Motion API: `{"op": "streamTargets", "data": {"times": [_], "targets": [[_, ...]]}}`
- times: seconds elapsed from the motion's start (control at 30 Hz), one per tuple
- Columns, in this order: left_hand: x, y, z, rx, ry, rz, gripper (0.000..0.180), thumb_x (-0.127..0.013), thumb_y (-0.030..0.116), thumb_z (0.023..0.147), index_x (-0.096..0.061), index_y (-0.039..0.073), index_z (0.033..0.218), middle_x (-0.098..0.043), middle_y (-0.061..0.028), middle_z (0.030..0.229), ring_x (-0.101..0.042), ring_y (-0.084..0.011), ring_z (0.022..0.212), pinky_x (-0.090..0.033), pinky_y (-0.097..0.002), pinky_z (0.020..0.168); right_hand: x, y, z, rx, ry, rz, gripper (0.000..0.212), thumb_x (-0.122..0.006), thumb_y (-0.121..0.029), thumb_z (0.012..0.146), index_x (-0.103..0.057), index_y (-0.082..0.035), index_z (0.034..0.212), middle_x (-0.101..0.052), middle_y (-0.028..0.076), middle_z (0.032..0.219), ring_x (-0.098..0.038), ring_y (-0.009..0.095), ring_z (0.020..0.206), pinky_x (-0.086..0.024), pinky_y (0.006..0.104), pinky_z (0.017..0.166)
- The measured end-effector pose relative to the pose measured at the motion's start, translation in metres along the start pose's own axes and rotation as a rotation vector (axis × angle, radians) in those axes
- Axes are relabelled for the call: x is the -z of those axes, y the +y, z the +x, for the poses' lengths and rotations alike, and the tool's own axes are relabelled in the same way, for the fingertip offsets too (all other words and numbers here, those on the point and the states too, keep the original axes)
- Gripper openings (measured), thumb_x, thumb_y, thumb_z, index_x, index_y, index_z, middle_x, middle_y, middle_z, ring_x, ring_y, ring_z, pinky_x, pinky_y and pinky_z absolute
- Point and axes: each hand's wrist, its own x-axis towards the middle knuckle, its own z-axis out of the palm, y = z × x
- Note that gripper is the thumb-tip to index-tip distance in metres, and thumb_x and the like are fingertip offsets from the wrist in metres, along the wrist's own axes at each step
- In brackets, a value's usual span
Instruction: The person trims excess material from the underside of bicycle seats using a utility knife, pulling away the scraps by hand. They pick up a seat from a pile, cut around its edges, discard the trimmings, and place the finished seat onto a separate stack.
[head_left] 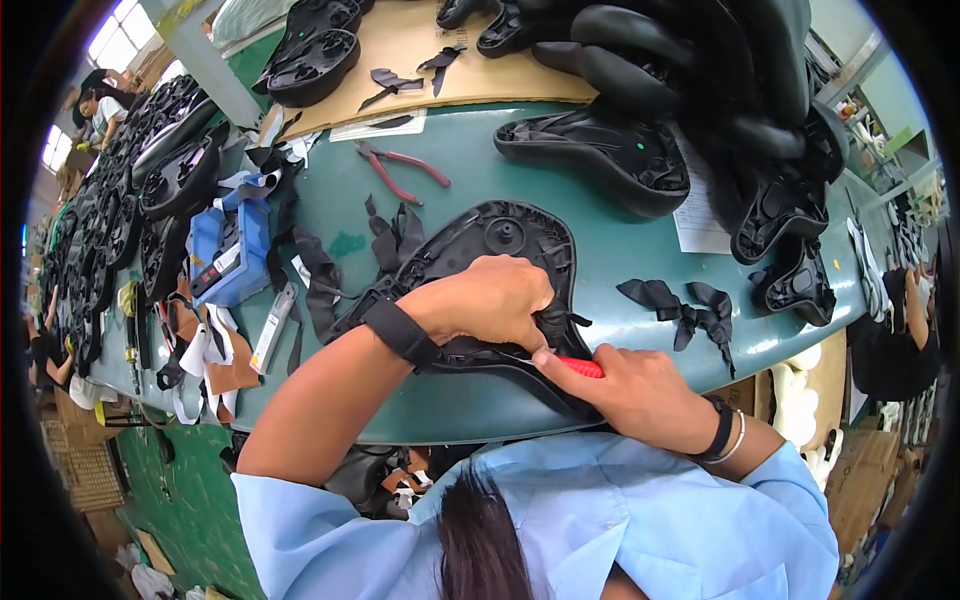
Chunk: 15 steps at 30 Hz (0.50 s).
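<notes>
A black bicycle saddle (505,235) lies upside down at the table's near edge, its ribbed plastic underside facing up. Across its middle rests my left hand (492,300), fingers curled closed; what they grip, if anything, is hidden beneath them. A small black flap (580,320) sticks out beside those fingers. My right hand (640,390) is wrapped round a red-handled tool (581,367). Its thin metal end points left along the saddle's near rim, close under my left hand. The tool's exact kind is not clear.
Red-handled pliers (400,172) lie beyond the saddle. Black fabric scraps (685,315) lie right. A blue bin (230,250) and a box cutter (272,328) are left. Another upturned saddle (600,160) sits far right, beside piled saddles (700,60). Other people work at both sides.
</notes>
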Motion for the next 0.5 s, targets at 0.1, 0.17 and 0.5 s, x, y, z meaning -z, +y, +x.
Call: {"op": "streamTargets", "data": {"times": [0.1, 0.17, 0.5], "targets": [[-0.001, -0.001, 0.000, 0.014, 0.013, -0.037, 0.042, -0.079, 0.032, 0.059, -0.060, -0.004, 0.068, -0.060, -0.0200, 0.066, -0.061, -0.0379, 0.067, -0.046, -0.0431, 0.059, 0.004, -0.003, 0.001, -0.021, -0.102, 0.019, 0.067, -0.055, -0.006, 0.079, -0.037, -0.024, 0.141, -0.048, 0.010, 0.071, -0.055, 0.025, 0.051, -0.043, 0.0366, 0.044], [0.001, 0.000, -0.004, 0.012, 0.038, -0.043, 0.041, -0.078, 0.032, 0.060, -0.060, -0.004, 0.068, -0.059, -0.0196, 0.065, -0.061, -0.0376, 0.066, -0.046, -0.0429, 0.058, 0.012, -0.002, -0.005, -0.042, -0.153, 0.028, 0.067, -0.055, -0.006, 0.079, -0.037, -0.023, 0.141, -0.049, 0.010, 0.071, -0.055, 0.026, 0.052, -0.044, 0.0379, 0.045], [0.020, -0.047, -0.052, 0.455, 0.848, -0.149, 0.048, -0.073, 0.046, 0.076, -0.062, -0.001, 0.076, -0.063, -0.0188, 0.072, -0.063, -0.0292, 0.066, -0.050, -0.0358, 0.064, -0.004, 0.041, -0.061, -0.350, 0.081, 0.537, 0.061, -0.070, -0.027, 0.081, -0.045, -0.012, 0.134, -0.067, 0.011, 0.089, -0.065, 0.033, 0.067, -0.052, 0.0334, 0.060]]}}
